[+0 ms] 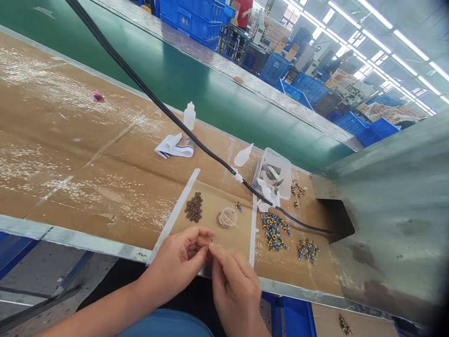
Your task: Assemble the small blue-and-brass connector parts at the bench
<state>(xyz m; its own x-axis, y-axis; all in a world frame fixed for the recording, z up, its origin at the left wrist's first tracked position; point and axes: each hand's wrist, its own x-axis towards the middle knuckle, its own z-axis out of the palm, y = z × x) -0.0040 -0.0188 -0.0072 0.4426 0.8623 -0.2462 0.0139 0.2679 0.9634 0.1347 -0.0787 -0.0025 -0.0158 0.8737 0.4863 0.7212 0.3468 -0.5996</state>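
My left hand (183, 255) and my right hand (235, 281) meet fingertip to fingertip over the front edge of the bench. Both are closed in a pinch around something tiny and dark, mostly hidden by the fingers. Just beyond them stands a small clear cup (227, 216) with a thin white stick in it. Left of the cup lies a pile of small brown discs (194, 207). One blue-and-brass part (239, 206) rests behind the cup. To the right is a heap of similar blue-and-brass parts (275, 231), with a smaller heap (308, 251) beside it.
A black cable (147, 89) hangs diagonally across the bench. Behind are a white bottle (189, 116), folded cloth (175, 146), another bottle (243, 155) and a clear plastic box (280, 164). A metal panel (393, 224) closes off the right. A green conveyor belt (210, 89) runs beyond; a person (244, 11) stands far off.
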